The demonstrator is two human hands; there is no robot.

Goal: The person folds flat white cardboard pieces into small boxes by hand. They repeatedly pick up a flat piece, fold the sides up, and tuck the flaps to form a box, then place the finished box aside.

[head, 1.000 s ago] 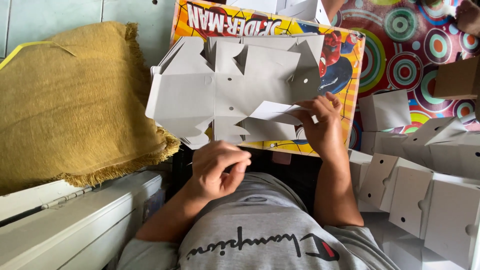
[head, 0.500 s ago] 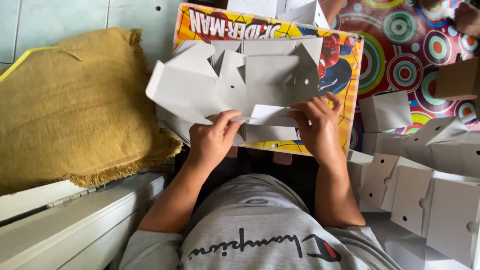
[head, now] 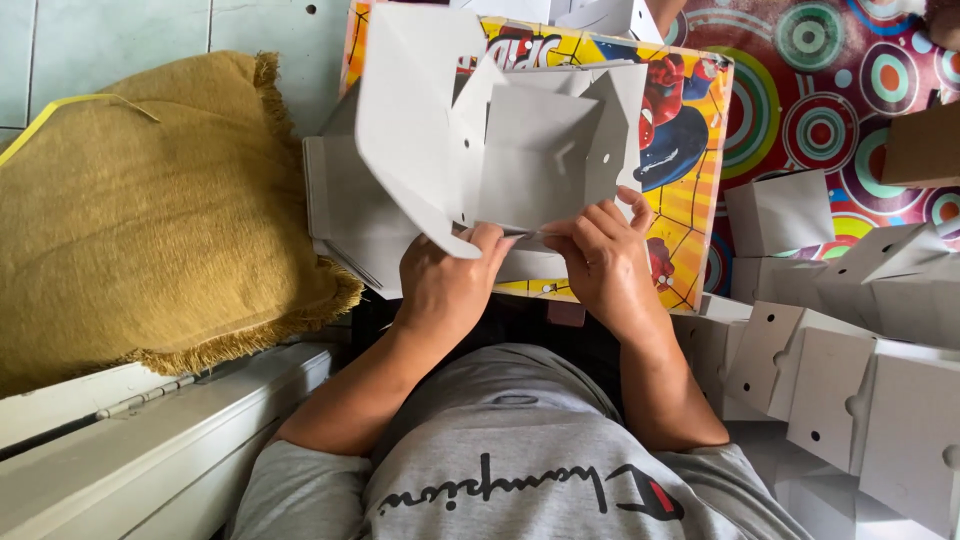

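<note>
Both hands hold a grey die-cut cardboard box blank lifted above my lap, its side flaps partly folded upward. My left hand grips the blank's near edge at the left flap. My right hand pinches the near edge beside it, fingers on the centre panel. Under the lifted blank lies a stack of flat grey blanks, resting on a colourful cartoon-printed board.
A mustard-yellow fringed cloth bundle lies to the left on pale tiles. Several folded grey boxes pile up at the right on a circle-patterned mat. A white rail runs along the lower left.
My left hand came up from my lap and took the blank's near edge. The blank rose off the stack, and its flaps folded upward.
</note>
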